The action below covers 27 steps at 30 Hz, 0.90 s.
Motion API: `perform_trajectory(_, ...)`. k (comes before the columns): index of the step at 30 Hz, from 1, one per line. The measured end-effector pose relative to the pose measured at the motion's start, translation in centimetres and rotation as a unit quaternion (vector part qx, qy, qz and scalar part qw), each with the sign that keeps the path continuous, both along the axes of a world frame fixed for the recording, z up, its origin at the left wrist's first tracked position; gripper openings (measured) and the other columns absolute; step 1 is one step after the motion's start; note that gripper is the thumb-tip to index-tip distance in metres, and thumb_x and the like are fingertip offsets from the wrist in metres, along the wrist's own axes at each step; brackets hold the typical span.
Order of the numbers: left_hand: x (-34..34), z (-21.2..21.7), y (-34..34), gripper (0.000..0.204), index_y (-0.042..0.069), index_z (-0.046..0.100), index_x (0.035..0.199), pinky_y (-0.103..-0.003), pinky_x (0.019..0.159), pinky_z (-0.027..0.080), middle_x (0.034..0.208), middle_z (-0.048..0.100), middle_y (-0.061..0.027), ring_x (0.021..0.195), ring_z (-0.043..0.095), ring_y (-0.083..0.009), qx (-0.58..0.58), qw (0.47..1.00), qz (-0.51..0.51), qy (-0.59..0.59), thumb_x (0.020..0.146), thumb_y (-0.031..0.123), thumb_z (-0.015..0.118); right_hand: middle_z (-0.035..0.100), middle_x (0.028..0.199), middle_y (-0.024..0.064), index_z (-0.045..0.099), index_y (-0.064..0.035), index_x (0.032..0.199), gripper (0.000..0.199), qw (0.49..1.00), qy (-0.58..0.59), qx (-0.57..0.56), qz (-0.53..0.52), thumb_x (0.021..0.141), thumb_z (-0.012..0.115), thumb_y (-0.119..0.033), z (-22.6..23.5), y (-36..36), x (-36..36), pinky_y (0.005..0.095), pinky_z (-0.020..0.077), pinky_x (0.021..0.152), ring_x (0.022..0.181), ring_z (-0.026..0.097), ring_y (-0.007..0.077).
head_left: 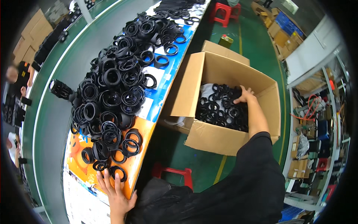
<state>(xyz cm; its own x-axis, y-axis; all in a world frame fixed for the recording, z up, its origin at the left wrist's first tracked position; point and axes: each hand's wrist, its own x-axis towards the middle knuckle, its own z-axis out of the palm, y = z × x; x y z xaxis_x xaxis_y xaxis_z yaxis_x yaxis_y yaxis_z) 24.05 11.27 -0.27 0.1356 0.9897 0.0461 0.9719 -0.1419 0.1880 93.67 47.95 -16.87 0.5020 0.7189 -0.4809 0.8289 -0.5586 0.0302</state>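
Note:
My left hand [117, 196] lies with fingers spread at the near end of the table, fingertips beside a black plastic ring [118, 173] at the edge of a large heap. That heap of black rings and collars [112, 78] runs up the table over coloured printed sheets. To the right, my right hand [246, 96] reaches into an open cardboard box [257, 76]. Its thumb and fingers curve around black rings [236, 92] near the box's far right side. More black rings [220, 108] lie inside, with white material showing between them. The fingertips there are partly hidden.
Along the table's left runs a green conveyor-like surface [52, 123] with a pale rail. Red stools [223, 14] stand on the green floor, one partly under the table. A tin [225, 41] is behind the box. Loaded shelves [317, 138] line the right; other people work at far left.

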Motion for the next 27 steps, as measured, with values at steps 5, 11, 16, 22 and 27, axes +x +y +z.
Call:
perform_trajectory(5,0.4,-0.8,0.0,0.108,0.024,0.034,0.169,-0.079,0.123,0.011,0.177,0.012,-0.0275,0.162,0.006,-0.0595,0.004,0.999,0.038,0.028,0.074,0.035,0.084,-0.027,0.179,0.0091,-0.013,-0.0445,0.171,0.174,0.979,-0.076,-0.163,0.095,0.045,0.107,-0.056,-4.6,-0.5,-0.8,0.0824,0.0308,0.117,0.164,-0.006,0.0512)
perform_trajectory(11,2.0,0.6,2.0,0.104,0.022,0.034,0.17,-0.082,0.116,0.028,0.176,0.019,-0.0306,0.151,0.028,-0.0668,-0.005,0.988,-0.011,0.157,0.083,0.058,0.076,-0.029,0.176,0.0206,-0.014,-0.0383,0.172,0.178,0.996,-0.003,-0.062,0.066,0.044,0.11,-0.04,-12.1,-1.6,2.3,0.0694,0.0376,0.122,0.156,0.015,0.0646)
perform_trajectory(16,1.9,-0.2,2.0,0.102,0.021,0.037,0.168,-0.082,0.115,0.029,0.173,0.02,-0.0371,0.147,0.029,-0.0713,-0.001,0.991,-0.004,0.136,0.082,0.057,0.076,-0.007,0.179,0.0207,0.021,-0.0272,0.172,0.147,0.999,-0.016,0.034,-0.007,0.053,0.109,-0.026,-14.6,-1.9,5.4,0.061,0.0466,0.119,0.152,0.028,0.0572)
perform_trajectory(22,0.8,-0.8,0.4,0.09,0.026,0.041,0.166,-0.087,0.118,0.006,0.177,0.014,-0.0296,0.158,0.006,-0.0665,-0.066,0.988,0.039,0.131,0.084,0.052,0.07,0.001,0.177,0.0205,0.035,-0.0327,0.161,0.119,0.998,0.006,0.036,-0.055,0.064,0.102,-0.018,-16.0,-1.6,4.2,0.0606,0.0475,0.118,0.143,0.042,0.0615)
perform_trajectory(27,0.9,-0.8,0.8,0.091,0.027,0.042,0.165,-0.089,0.117,0.006,0.177,0.012,-0.0302,0.157,0.005,-0.0683,-0.06,0.99,0.044,0.118,0.082,0.051,0.071,-0.009,0.176,0.0306,0.031,-0.0272,0.164,0.117,0.998,0.023,0.035,-0.037,0.069,0.1,-0.018,-17.2,-1.1,4.2,0.0527,0.0484,0.119,0.149,0.043,0.0551)
